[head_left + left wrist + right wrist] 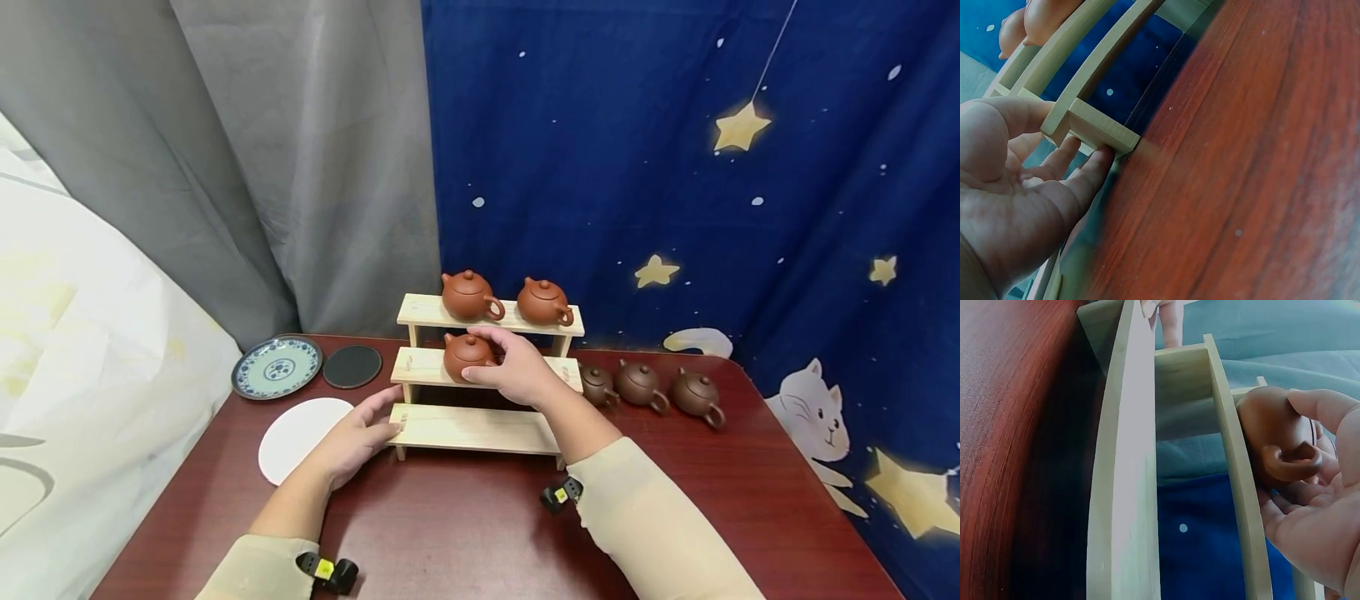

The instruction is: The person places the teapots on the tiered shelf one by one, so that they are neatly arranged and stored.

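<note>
Presently, head view: right hand [517, 367] clamps teapot [467, 360] on middle shelf [429, 367] of wooden stand [472, 429]; left hand [360, 437] grips stand's nine-o'clock end; yellow label [324, 569] illegible. Left wrist: thumb [1029, 114] over lowest board [1092, 69], fingers [1093, 173] against leg [1100, 126]. Right wrist: teapot at three o'clock.

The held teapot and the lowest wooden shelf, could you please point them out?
Held teapot [462, 360], head view: side of its round body.
Lowest wooden shelf [474, 427], head view: middle of its top surface.
</note>
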`<state>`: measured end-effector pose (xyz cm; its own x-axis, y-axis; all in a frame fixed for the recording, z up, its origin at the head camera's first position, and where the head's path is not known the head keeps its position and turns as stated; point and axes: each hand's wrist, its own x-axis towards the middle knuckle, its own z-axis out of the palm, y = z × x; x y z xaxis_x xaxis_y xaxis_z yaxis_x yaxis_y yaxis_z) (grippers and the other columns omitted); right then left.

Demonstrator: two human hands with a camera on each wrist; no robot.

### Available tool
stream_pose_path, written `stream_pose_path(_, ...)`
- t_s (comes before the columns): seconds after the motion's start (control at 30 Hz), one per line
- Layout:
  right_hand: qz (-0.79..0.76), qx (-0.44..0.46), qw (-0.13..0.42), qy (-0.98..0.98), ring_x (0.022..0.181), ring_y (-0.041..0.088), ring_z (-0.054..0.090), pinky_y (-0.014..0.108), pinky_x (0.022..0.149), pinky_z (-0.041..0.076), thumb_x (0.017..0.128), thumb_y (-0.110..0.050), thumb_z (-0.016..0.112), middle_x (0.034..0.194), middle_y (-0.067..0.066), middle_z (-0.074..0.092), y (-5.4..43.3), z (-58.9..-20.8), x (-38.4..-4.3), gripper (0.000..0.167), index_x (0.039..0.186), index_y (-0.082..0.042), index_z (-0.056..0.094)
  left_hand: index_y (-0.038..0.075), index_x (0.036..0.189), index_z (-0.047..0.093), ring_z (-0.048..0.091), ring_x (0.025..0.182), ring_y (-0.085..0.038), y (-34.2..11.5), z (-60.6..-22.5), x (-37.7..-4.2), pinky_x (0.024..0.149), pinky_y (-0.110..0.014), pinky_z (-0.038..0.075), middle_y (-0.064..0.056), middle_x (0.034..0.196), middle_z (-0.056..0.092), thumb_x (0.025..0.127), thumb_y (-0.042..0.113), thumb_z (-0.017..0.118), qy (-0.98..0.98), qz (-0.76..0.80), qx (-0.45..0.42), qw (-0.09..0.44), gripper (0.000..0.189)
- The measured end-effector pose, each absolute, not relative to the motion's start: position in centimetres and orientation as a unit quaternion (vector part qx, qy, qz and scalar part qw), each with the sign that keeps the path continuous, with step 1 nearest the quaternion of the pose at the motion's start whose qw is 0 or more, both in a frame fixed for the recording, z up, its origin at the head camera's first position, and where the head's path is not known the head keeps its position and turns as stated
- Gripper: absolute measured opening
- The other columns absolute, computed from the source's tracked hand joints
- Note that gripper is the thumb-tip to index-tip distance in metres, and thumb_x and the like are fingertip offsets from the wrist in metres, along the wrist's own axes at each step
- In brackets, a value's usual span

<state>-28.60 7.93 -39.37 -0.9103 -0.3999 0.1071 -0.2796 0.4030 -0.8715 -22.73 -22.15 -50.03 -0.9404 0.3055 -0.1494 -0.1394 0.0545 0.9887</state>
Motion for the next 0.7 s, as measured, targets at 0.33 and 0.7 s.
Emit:
stream_pose_path(0.33, -0.523, -0.208, 0.063, 0.824, 0.138, 0.024, 0.063, 0.045, 0.116, 0.051, 0.095, -0.023, 0.083, 0.150, 0.003, 0.064, 8.4, -39.7, -28.0, 0.065, 0.154, -0.022, 0.057, 0.012, 0.168, 0.030, 0.059, 0.136, -0.022, -22.1, -50.1, -22.6, 0.100, -0.024, 0.056, -0.022, 0.169, 0.036, 0.106, 0.004, 0.058, 0.708, 0.686, 0.054, 0.161, 0.069)
stream_pose_path(0.7, -0.534, -0.189, 0.048, 0.823, 0.139, 0.034, 0.064, 0.047, 0.109, 0.057, 0.101, -0.029, 0.076, 0.159, 0.011, 0.057, 11.7, -39.2, -25.8, 0.055, 0.152, -0.020, 0.058, 0.013, 0.168, 0.030, 0.058, 0.138, -0.023, -22.2, -50.2, -22.7, 0.101, -0.024, 0.056, -0.021, 0.169, 0.036, 0.106, 0.005, 0.059, 0.705, 0.689, 0.055, 0.161, 0.069)
